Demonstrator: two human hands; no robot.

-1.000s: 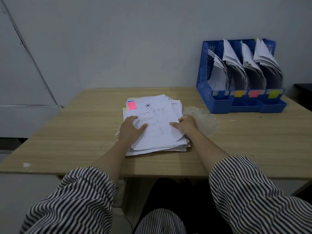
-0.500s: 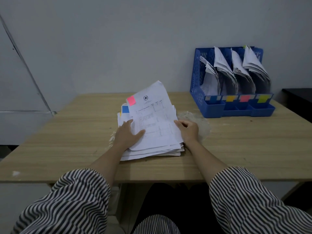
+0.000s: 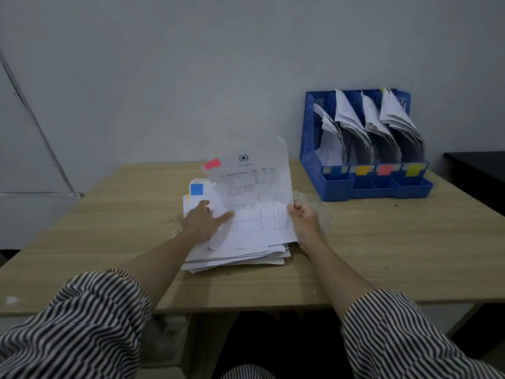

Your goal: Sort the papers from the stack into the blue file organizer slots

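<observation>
While the left hand (image 3: 200,221) presses flat, fingers straight, on the stack (image 3: 235,255) on the table (image 3: 109,214), the right hand (image 3: 303,221) pinches a sheet (image 3: 254,198), tilted up, left of the organizer (image 3: 363,184).

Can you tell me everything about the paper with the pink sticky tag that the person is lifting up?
The lifted sheet is thin white paper, printed with a round star emblem at its top and a faint table of rows below. A pink tag sticks out from its upper left corner. It is tilted up off the paper stack, top edge raised toward the wall, slightly curled. The right hand pinches its lower right edge, and the left hand has a finger touching its left side while resting on the stack.
</observation>
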